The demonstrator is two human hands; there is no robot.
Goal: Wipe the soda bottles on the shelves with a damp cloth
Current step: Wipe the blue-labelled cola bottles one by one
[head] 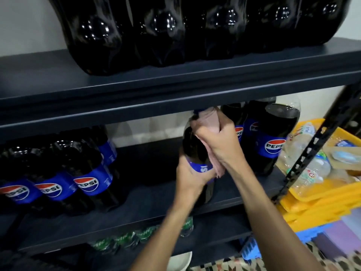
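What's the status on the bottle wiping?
Left hand grips bottle at its label. Right hand holds pink cloth on bottle's neck. Upper shelf close above its top; other bottles just right.

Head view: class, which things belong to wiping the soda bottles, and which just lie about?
Job: dark plastic Pepsi bottle in left hand; pink cloth in right hand; shelved dark Pepsi bottles.
Lying about: yellow plastic crates; empty clear plastic bottles; white bowl.

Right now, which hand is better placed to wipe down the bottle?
Right. The right hand grips the cloth against the upper part of the bottle; the left hand grips its label band, likely steadying it.
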